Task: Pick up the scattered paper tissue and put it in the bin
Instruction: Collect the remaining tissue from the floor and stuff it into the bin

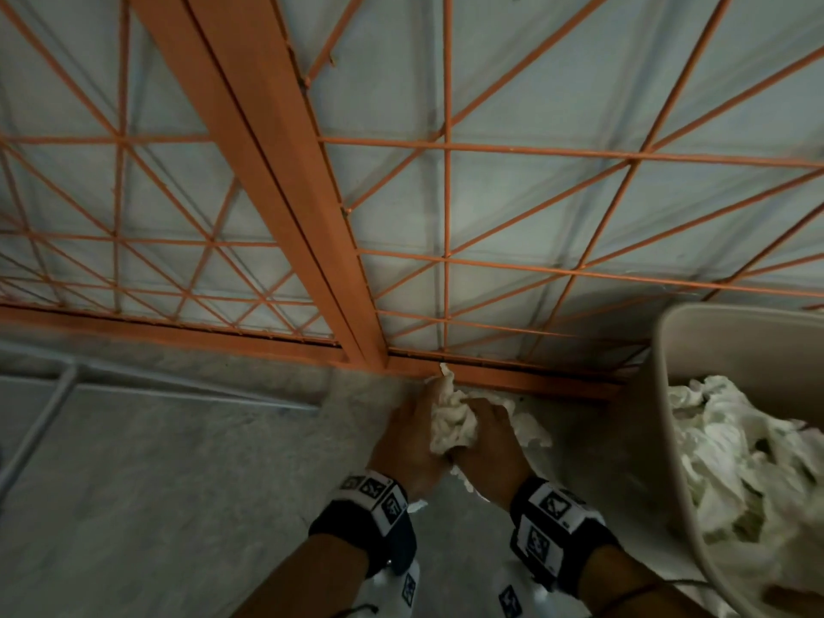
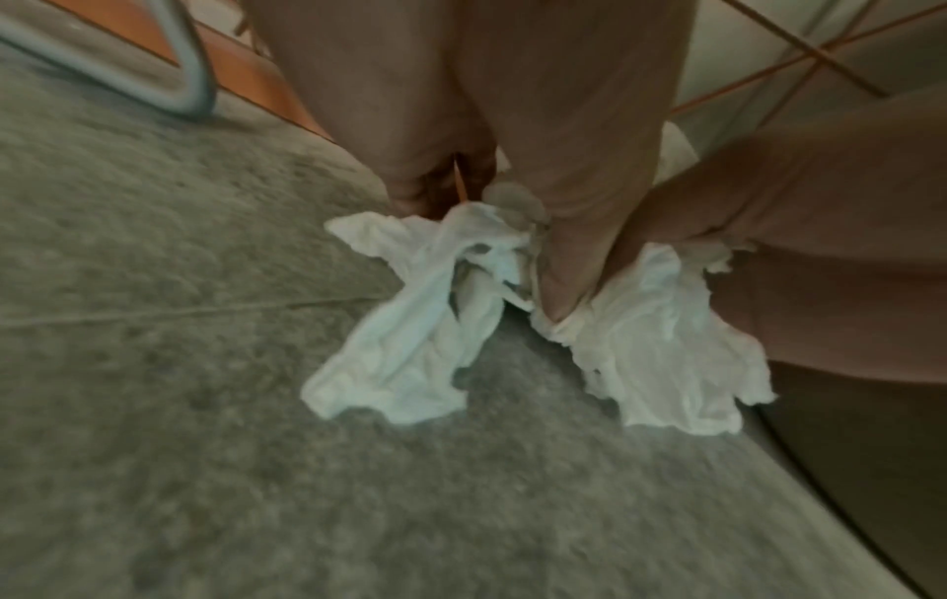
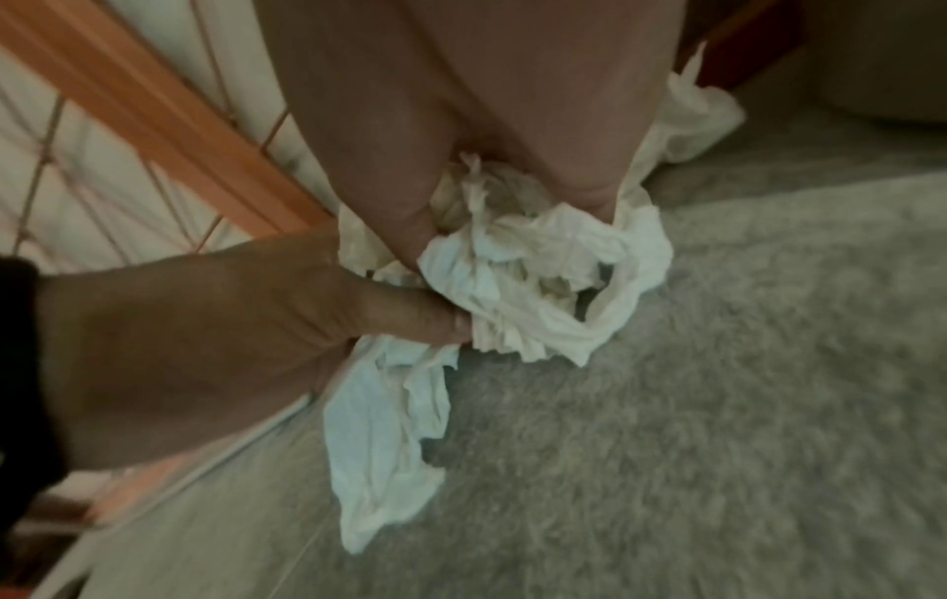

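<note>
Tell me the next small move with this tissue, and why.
Probably lift the tissue wad and swing it right over the bin. Both the left hand and right hand already grip it, loose ends dangle above the floor, and the bin stands open beside them.

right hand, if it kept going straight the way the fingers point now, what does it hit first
Probably the orange bottom rail of the grille, just past the tissue that the right hand grips; depth is unclear, so the floor might come first.

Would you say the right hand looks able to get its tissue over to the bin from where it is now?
Probably yes. The right hand grips the tissue together with the left hand, and the bin stands open just to its right, nothing between them.
</note>
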The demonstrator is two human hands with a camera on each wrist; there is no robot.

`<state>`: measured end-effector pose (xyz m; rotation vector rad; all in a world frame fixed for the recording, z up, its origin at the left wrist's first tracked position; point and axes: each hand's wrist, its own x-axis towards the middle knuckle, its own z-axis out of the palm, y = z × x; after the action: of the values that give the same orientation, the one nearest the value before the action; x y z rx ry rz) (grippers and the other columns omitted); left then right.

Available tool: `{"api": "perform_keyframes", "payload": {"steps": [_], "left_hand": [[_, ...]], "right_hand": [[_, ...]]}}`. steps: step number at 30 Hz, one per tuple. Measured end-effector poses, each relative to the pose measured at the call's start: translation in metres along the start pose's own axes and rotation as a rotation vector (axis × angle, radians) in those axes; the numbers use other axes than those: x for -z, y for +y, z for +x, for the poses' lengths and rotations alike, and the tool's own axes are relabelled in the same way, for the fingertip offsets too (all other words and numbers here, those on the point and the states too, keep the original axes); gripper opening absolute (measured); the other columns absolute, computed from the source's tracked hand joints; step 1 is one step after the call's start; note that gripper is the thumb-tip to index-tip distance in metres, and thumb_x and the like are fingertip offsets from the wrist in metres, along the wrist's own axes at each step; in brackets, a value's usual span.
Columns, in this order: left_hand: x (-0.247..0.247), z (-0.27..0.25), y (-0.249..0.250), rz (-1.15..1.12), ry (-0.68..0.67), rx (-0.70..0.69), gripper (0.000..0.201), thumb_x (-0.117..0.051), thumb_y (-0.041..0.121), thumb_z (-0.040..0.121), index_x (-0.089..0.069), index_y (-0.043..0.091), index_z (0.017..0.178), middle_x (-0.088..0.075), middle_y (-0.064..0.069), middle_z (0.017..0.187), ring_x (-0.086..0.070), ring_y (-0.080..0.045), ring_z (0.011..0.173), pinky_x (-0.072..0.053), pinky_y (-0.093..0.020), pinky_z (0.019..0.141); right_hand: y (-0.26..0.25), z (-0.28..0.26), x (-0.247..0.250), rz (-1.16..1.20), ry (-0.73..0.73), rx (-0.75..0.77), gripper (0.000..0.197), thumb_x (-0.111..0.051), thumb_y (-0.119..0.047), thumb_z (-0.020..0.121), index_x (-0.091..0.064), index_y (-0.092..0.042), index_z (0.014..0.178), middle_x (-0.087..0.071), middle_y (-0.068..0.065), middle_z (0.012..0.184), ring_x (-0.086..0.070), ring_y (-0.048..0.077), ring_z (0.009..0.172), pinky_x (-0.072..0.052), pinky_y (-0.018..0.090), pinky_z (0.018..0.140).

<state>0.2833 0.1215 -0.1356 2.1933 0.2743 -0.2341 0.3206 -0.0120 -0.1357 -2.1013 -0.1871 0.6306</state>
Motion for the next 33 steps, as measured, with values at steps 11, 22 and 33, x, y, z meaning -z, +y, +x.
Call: {"api": "perform_keyframes", "payload": {"steps": [11,22,33], "left_hand": [[-0.004,-0.052,0.054,-0.207,-0.1,-0.045,0.045,-0.065,0.018,0.079,-0.052,0.027,0.121,-0.06,0.008,0.124,-0.056,0.0,0.112,-0.04,-0.017,0.098],[0.094,-0.126,0.233,-0.402,-0.021,-0.439,0.039,-0.056,0.011,0.088,-0.048,0.032,0.12,-0.063,0.024,0.114,-0.057,0.009,0.106,-0.04,-0.006,0.092],[0.023,-0.095,0.332,-0.147,-0.022,-0.39,0.065,-0.075,0.014,0.077,-0.043,0.02,0.134,-0.059,-0.001,0.128,-0.059,-0.012,0.114,-0.049,-0.034,0.098]], "right_hand": [[-0.016,-0.05,0.012,0.584,-0.039,-0.058,0.016,-0.052,0.01,0.087,-0.054,-0.004,0.094,-0.062,0.005,0.088,-0.064,0.007,0.081,-0.05,0.011,0.068],[-0.168,-0.147,0.126,0.592,0.142,0.55,0.03,-0.063,-0.019,0.072,-0.054,-0.003,0.096,-0.065,0.006,0.085,-0.066,0.013,0.081,-0.054,0.029,0.074],[-0.13,-0.176,0.279,0.457,0.046,0.543,0.027,-0.061,0.008,0.069,-0.07,-0.012,0.085,-0.074,0.005,0.083,-0.07,0.009,0.076,-0.057,0.021,0.065]]}}
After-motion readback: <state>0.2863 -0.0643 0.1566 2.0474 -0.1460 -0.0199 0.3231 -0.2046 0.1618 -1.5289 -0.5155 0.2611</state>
